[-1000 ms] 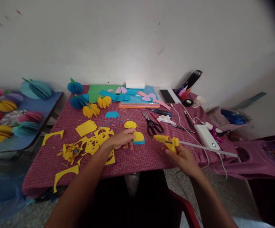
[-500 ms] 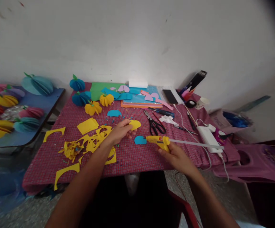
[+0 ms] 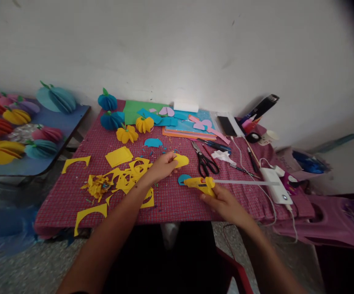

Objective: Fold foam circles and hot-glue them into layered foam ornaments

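Observation:
Between the thumb and fingers of my left hand (image 3: 164, 164) is a yellow paper piece (image 3: 182, 160) with a rounded edge. My right hand (image 3: 221, 201) is closed round the handle of a yellow glue gun (image 3: 200, 184), and a long pale glue stick (image 3: 241, 182) juts out behind it. The gun's nozzle points left, over a rounded blue paper piece (image 3: 183, 178) lying on the table; whether it touches the paper I cannot tell. Black-handled scissors (image 3: 206, 161) lie open just beyond the gun.
Yellow paper offcuts (image 3: 125, 179) and a crumpled yellow heap (image 3: 96, 186) lie left of my hands. Small paper pumpkins (image 3: 127, 134) stand at the back, near coloured sheets (image 3: 189, 130). A white power strip (image 3: 276, 185) with cables sits at the right. More paper pumpkins fill a blue table (image 3: 76, 118).
The view has shifted, so the table appears further right. The glue gun has moved slightly left relative to the blue piece, its nozzle now over it. My left hand still holds the yellow paper.

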Available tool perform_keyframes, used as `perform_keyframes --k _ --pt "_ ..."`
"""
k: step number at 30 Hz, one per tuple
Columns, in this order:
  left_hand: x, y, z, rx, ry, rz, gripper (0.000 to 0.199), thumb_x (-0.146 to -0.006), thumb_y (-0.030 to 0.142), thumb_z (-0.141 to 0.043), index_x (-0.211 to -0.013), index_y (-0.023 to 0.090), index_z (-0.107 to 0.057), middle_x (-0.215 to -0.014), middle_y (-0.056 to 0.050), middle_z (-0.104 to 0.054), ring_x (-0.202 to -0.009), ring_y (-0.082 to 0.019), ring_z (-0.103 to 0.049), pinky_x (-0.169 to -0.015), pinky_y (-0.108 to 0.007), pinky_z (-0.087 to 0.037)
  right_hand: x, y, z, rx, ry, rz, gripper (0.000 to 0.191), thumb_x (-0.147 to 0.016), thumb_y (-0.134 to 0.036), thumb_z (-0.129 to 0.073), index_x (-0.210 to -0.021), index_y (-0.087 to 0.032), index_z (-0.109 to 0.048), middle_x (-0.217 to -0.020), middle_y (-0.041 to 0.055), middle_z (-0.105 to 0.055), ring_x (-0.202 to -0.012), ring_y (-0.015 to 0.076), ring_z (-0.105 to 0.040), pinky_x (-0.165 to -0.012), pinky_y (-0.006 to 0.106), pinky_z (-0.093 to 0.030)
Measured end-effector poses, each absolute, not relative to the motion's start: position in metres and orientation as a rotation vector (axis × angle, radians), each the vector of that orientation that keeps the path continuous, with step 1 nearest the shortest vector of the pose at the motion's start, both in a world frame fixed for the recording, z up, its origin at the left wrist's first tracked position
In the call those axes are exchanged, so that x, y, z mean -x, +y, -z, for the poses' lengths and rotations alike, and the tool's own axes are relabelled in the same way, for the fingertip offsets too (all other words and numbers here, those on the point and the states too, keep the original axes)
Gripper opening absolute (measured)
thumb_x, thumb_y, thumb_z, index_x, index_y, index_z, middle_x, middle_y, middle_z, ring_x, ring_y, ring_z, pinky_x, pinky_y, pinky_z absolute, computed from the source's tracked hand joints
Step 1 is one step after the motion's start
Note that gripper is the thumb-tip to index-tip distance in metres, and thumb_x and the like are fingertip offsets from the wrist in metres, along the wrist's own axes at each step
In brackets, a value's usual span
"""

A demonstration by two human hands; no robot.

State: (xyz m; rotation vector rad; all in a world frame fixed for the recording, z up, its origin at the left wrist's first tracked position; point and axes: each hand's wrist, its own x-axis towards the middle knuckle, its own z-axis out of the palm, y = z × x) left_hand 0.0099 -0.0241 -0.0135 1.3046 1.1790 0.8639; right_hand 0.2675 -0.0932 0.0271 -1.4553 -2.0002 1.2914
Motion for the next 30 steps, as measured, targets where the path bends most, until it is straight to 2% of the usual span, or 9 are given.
perform_keyframes --k 7,11,13,22,30 --pt "-0.003 -0.027 0.009 -1.563 1.298 -0.953 0.034 -0.092 0.019 -0.044 -0.124 0.021 -0.055 -0.086 -0.001 -0.07 -0.064 -0.013 -0.061 -0.062 -0.024 -0.048 -0.269 -0.093 -0.026 1.472 -2.029 -1.256 0.022 -0.092 -0.038 -0.058 -0.103 -0.019 -0.062 -0.081 0.003 -0.063 -0.081 0.0215 -0.06 -0.063 0.029 -0.045" --pt "-0.001 -0.028 0.005 -1.924 1.349 -0.994 0.027 -0.093 0.017 -0.044 -0.105 0.021 -0.068 -0.101 -0.004 -0.072 -0.09 -0.018 -0.066 -0.084 -0.03 -0.049 -0.269 -0.094 -0.026 1.469 -2.019 -1.257 0.02 -0.091 -0.037 -0.059 -0.101 -0.02 -0.064 -0.08 0.0024 -0.063 -0.081 0.0216 -0.061 -0.063 0.029 -0.046" --pt "-0.001 -0.028 0.007 -2.04 1.343 -0.939 0.026 -0.092 0.016 -0.045 -0.1 0.02 -0.069 -0.104 -0.005 -0.073 -0.099 -0.02 -0.065 -0.09 -0.032 -0.047 -0.269 -0.094 -0.026 1.469 -2.006 -1.262 0.019 -0.091 -0.037 -0.06 -0.1 -0.021 -0.064 -0.079 0.0023 -0.063 -0.081 0.0219 -0.061 -0.064 0.03 -0.047" --pt "0.0 -0.028 0.018 -2.273 1.273 -0.613 0.024 -0.087 0.022 -0.057 -0.107 0.022 -0.07 -0.112 -0.008 -0.071 -0.111 -0.027 -0.06 -0.099 -0.04 -0.044 -0.268 -0.093 -0.023 1.451 -1.99 -1.328 0.017 -0.092 -0.036 -0.059 -0.102 -0.023 -0.065 -0.072 0.0004 -0.06 -0.083 0.0232 -0.063 -0.065 0.031 -0.048" --pt "0.0 -0.028 0.02 -2.297 1.238 -0.567 0.034 -0.084 0.022 -0.062 -0.118 0.022 -0.067 -0.121 -0.009 -0.069 -0.117 -0.029 -0.058 -0.103 -0.042 -0.043 -0.269 -0.093 -0.019 1.469 -1.977 -1.316 0.02 -0.09 -0.037 -0.06 -0.102 -0.023 -0.066 -0.072 0.0014 -0.062 -0.078 0.0227 -0.062 -0.062 0.03 -0.047"
